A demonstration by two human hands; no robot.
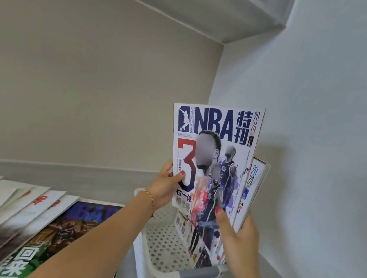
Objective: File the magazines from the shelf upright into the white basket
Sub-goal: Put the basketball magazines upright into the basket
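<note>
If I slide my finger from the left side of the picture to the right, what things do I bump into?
Fanned-out magazines lying on the shelf → left hand → NBA magazine held upright over the white basket → right hand → white wall.

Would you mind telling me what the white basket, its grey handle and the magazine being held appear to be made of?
The white basket looks like moulded plastic with a matt finish: its walls show regular punched holes. The grey handle seems a smooth plastic or rubbery grip; I cannot tell which. The magazine, held by the left hand and right hand, is glossy printed paper, thin and slightly bowed.
</note>
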